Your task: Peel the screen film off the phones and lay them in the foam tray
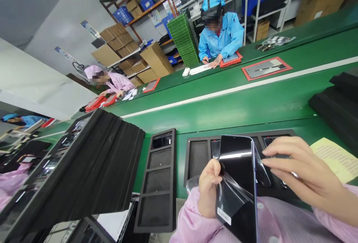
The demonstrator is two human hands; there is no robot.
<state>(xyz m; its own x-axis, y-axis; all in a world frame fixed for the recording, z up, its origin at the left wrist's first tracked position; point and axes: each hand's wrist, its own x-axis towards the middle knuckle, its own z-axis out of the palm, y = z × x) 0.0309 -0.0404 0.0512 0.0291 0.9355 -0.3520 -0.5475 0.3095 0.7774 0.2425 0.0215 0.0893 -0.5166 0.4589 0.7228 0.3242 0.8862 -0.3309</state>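
My left hand (209, 187) grips a black smartphone (237, 164) by its left edge and holds it upright over my lap. A clear protective film (233, 194) is partly peeled from the glass and hangs loose at the lower left. My right hand (303, 174) hovers at the phone's right side with curled fingers that pinch the film's edge. Both sleeves are pink. Behind the phone lies a black foam tray (198, 157) with compartments, one holding another phone.
A second black tray (159, 183) lies to the left, beside a tall stack of black trays (92, 161). More black foam (338, 105) sits at the right, near a yellow paper (335, 157). Across the green conveyor (223, 105) two workers handle red trays.
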